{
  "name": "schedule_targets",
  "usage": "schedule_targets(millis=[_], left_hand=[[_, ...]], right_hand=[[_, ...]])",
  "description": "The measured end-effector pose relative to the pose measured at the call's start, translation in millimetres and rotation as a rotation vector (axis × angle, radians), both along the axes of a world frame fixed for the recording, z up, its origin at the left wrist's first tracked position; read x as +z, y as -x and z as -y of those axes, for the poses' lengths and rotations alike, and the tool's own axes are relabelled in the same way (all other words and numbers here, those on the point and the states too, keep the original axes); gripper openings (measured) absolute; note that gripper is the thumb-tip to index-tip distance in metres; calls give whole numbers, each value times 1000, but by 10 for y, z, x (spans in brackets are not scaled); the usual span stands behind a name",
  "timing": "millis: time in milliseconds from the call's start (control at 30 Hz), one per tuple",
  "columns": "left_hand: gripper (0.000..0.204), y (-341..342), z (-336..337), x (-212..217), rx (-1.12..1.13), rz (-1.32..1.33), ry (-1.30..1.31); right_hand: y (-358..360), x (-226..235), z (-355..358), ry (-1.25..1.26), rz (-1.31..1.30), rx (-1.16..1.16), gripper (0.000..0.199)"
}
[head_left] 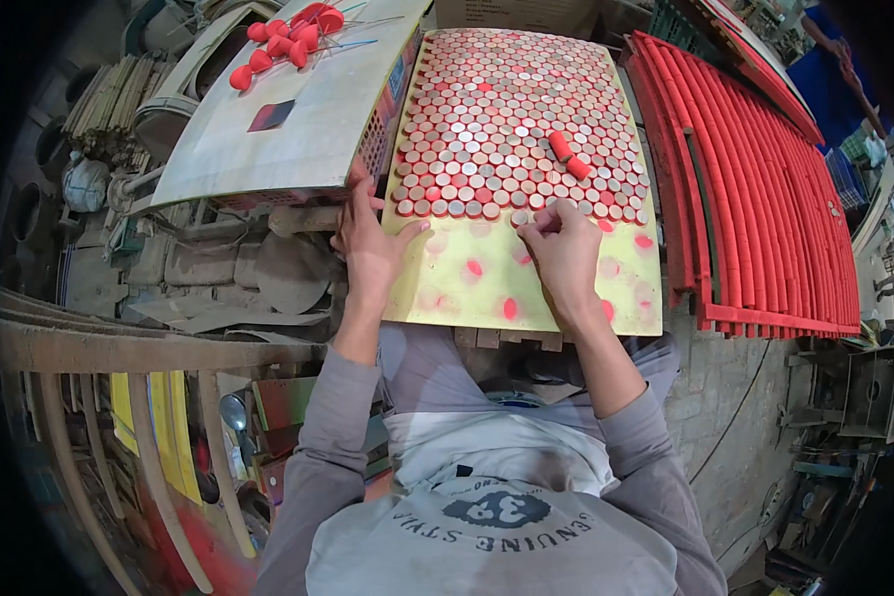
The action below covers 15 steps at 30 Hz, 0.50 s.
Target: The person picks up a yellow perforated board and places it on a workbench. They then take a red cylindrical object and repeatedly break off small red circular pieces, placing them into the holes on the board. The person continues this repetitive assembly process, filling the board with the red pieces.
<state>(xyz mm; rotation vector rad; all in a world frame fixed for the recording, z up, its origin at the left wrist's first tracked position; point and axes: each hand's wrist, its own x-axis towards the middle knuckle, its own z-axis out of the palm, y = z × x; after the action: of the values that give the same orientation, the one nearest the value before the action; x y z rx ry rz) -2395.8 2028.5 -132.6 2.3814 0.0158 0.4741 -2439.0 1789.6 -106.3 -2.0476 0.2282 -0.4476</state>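
Observation:
Close-packed short red cylinders with pale round tops [507, 129] stand in rows on a yellow board [467, 308] in front of me. My right hand [566, 248] is closed in a pinch at the near edge of the rows. Its thumb and fingertips touch a small pale-topped cylinder [520, 218], partly hidden by the hand. Two red cylinders [560, 146] lie on their sides on top of the others. My left hand [370, 243] rests at the board's left edge, thumb stretched onto the yellow surface and apart from the fingers. A small pinkish piece [377, 203] shows beside those fingers.
A pale sheet [318, 129] on a crate at the left bears red rounded pieces [283, 45] on thin sticks and a small dark card [271, 116]. Red slatted panels [755, 199] lean at the right. A wooden rail [159, 348] runs at the lower left.

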Motion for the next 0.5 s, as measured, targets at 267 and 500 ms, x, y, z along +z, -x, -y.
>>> schedule_targets(millis=[267,500], left_hand=[[95,-144,78,-122,-11,-12,88],[93,-269,55,-154,-7,-11,116]], right_hand=[[-144,-40,-79,0,72,17,17],[-237,-89,-149,95,114,37,17]])
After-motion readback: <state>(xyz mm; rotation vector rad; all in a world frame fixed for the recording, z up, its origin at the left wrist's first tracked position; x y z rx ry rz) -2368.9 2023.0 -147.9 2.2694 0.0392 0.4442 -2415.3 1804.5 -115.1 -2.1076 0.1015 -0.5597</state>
